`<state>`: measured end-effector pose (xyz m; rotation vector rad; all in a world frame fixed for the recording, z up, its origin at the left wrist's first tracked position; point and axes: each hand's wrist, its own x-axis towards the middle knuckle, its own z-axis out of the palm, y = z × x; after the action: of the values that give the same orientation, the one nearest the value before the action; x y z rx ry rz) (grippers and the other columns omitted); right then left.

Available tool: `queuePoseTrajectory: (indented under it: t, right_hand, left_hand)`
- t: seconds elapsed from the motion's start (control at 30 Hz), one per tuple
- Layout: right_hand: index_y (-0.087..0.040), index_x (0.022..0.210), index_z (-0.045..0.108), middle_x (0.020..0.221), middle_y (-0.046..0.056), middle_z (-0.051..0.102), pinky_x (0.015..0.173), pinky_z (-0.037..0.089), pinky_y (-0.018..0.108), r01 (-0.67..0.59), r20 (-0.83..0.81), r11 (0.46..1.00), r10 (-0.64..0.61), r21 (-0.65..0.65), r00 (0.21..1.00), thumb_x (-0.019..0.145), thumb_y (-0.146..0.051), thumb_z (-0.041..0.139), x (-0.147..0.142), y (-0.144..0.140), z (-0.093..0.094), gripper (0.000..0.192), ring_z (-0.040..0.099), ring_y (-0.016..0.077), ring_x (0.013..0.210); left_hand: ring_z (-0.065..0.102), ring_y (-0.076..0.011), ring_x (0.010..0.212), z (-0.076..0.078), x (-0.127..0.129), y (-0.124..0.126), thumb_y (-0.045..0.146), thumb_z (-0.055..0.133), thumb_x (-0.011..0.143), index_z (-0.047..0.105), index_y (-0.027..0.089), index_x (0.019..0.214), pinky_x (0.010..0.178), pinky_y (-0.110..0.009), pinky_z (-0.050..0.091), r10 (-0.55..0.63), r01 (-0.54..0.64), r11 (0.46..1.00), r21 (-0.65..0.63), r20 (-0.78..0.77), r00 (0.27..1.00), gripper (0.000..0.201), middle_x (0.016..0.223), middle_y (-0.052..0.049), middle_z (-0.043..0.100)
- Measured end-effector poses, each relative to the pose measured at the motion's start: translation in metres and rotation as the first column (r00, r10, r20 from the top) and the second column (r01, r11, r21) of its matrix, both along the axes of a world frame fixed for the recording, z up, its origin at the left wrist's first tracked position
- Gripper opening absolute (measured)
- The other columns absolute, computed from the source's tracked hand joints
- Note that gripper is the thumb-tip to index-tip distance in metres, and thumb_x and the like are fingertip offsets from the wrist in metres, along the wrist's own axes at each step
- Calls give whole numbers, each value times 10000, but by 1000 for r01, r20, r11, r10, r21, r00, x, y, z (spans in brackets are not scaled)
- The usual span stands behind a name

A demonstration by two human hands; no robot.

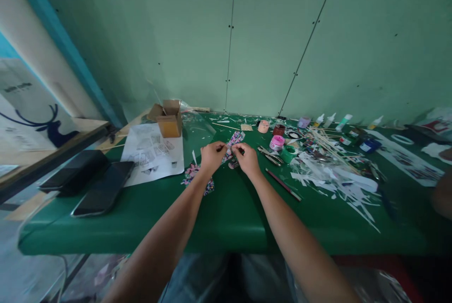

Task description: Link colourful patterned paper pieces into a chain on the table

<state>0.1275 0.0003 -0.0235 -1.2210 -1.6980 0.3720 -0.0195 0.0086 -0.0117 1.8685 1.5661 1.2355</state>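
Observation:
My left hand (pixel 213 157) and my right hand (pixel 246 158) meet over the middle of the green table, fingertips pinched. A small strip with a pink, purple and white pattern (pixel 236 138) lies between them, its edges at my fingertips. Whether it is paper or cloth I cannot tell. Under and beside my left wrist rests a second patterned piece (pixel 209 186), dark with pink and white, partly covered by the hand. A small roundish item (pixel 233 164) sits just below my right fingertips. To the right of that hand are pliers (pixel 270 156) and a dark red pencil-like stick (pixel 283 184).
Paint jars, among them a pink jar (pixel 277 142) and a green jar (pixel 288 153), stand right of centre. White paper scraps (pixel 332 183) and thin sticks spread beyond. Leftward are a cardboard box (pixel 170 121), a printed sheet (pixel 151 152) and a phone (pixel 104 189). Another person's arm (pixel 443 194) shows far right.

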Motion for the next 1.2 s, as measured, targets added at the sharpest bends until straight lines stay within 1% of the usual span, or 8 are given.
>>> queuePoseTrajectory:
  t: [0.2,0.43,0.53,0.67,0.77,0.87,0.97,1.2]
  right_hand:
    - [-199,827,635,874,49,666,734,438,267,-15,8,1000,16,-5,1000,853,-291,488,0,1,-2,176,600,176,789]
    - [-200,845,626,883,47,664,756,438,277,17,33,1000,-16,-12,999,865,-287,482,0,3,-6,169,598,181,800]
    - [-202,857,622,885,51,654,742,433,272,37,101,999,-36,-3,994,872,-265,472,-1,-1,-2,163,594,183,802]
    - [-204,888,623,908,57,636,726,417,262,64,238,998,-69,30,969,882,-214,449,-2,-9,5,174,588,183,815]
    - [-213,911,623,940,60,627,663,398,254,95,332,994,-108,54,937,906,-234,432,-4,-13,8,193,582,182,806]
    - [-224,940,622,984,57,621,616,379,251,98,388,993,-118,72,914,923,-249,418,-6,-13,8,206,578,180,808]
    - [-220,954,620,988,63,616,624,381,251,107,386,991,-129,79,913,927,-246,410,-7,-12,7,213,574,184,824]
    - [-191,920,592,912,66,606,690,405,259,102,291,991,-122,84,949,911,-211,410,-5,-11,7,183,569,180,797]
  left_hand:
    - [654,-185,796,-1,0,0,336,557,791,726,222,809,713,-254,442,0,0,1000,-9,-6,1000,205,777,-25,728]
    - [659,-180,792,-3,0,1,325,563,784,726,216,805,715,-249,450,-26,26,999,-24,9,1000,197,784,-25,732]
    - [659,-184,799,-3,1,1,322,564,783,726,215,800,720,-256,453,-28,28,999,-23,3,1000,195,782,-27,732]
    - [663,-184,793,-4,1,1,317,561,786,723,215,800,722,-259,453,-26,26,1000,4,-6,1000,192,783,-29,730]
    - [667,-181,792,-4,1,0,324,545,799,715,214,799,718,-256,452,-28,28,999,18,-19,999,202,783,-23,729]
    - [671,-178,788,-4,1,1,316,543,799,710,213,796,719,-254,454,-36,36,999,20,-13,999,196,776,-17,728]
    - [673,-173,778,-5,0,2,313,545,798,710,212,798,722,-249,458,-52,51,998,25,23,998,193,777,-14,729]
    - [673,-166,763,-7,1,4,317,568,791,715,203,804,688,-230,461,-39,37,999,22,55,998,187,788,-13,733]
